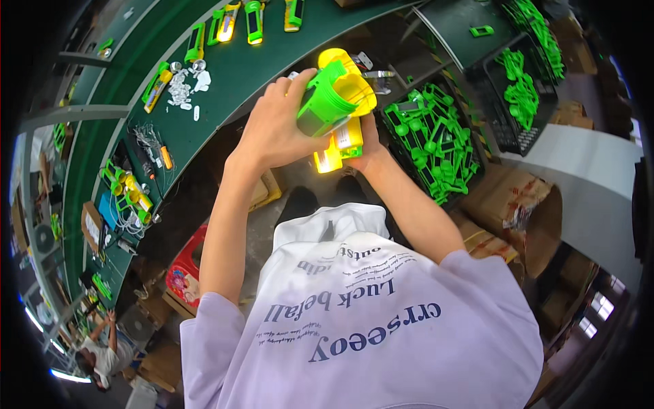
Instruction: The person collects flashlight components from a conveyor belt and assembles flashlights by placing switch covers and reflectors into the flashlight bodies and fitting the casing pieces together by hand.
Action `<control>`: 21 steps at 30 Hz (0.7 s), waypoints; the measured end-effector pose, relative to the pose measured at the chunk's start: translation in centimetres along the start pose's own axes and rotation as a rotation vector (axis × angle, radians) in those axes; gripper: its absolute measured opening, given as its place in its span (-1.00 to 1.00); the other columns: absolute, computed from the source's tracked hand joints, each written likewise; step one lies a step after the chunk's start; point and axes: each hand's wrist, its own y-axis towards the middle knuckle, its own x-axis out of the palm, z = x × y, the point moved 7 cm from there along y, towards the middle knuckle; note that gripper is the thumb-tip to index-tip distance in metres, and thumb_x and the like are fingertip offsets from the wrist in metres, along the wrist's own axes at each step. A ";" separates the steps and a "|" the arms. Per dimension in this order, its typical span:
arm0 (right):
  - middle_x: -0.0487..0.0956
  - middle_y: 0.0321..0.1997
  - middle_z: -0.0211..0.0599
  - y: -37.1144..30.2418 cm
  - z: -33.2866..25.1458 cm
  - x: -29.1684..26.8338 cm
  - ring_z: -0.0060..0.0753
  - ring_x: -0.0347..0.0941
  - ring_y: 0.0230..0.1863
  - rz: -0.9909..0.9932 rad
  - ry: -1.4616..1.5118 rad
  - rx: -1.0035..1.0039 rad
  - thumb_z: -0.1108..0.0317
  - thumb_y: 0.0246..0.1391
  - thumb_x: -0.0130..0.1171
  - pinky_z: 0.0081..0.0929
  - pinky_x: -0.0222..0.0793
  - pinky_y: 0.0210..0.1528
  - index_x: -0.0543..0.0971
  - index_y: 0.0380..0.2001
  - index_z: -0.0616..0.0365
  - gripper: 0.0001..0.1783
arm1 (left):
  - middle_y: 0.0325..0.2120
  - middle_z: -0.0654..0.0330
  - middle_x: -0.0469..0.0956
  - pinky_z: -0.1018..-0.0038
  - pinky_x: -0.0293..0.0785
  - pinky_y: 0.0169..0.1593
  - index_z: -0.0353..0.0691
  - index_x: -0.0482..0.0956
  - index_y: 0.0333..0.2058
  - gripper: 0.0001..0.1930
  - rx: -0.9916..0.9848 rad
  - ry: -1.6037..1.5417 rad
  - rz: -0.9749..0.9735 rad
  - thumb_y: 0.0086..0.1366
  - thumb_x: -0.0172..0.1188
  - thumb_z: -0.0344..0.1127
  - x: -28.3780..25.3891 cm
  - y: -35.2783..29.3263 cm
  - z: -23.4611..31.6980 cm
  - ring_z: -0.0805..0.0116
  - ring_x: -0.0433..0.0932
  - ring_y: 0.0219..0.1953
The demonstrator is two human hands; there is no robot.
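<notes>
Between my hands, off the bench's front edge, are several green and yellow plastic lamp housings. My left hand (272,126) is wrapped round a green housing (325,102) from its left side. Next to that sits a yellow housing (338,61) with rounded ends, standing up past the green one. Under them a yellow lamp (330,157) glows at its lower end and bears a white label. My right hand (371,146) closes on this lower lamp from the right; its fingers are mostly hidden behind the parts.
On the green bench (238,85) at left stand green and yellow lamps (253,24), small white pieces (180,90) and a screwdriver (165,157). At right, a black crate (477,160) holds many green parts (432,143). Cardboard boxes (521,204) stand nearby. A person (105,351) is far lower left.
</notes>
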 end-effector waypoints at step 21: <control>0.47 -0.18 -0.23 25.8 -0.2 -6.3 -0.30 0.46 -0.15 0.504 -0.430 0.366 -0.03 -0.07 0.23 -0.33 0.44 -0.08 0.30 0.11 0.19 -0.25 | -0.07 -0.06 0.40 0.13 0.32 0.11 -0.20 0.21 0.22 -0.12 -0.357 -0.221 0.035 -0.10 0.41 -0.17 -3.9 12.3 -30.5 -0.09 0.37 0.05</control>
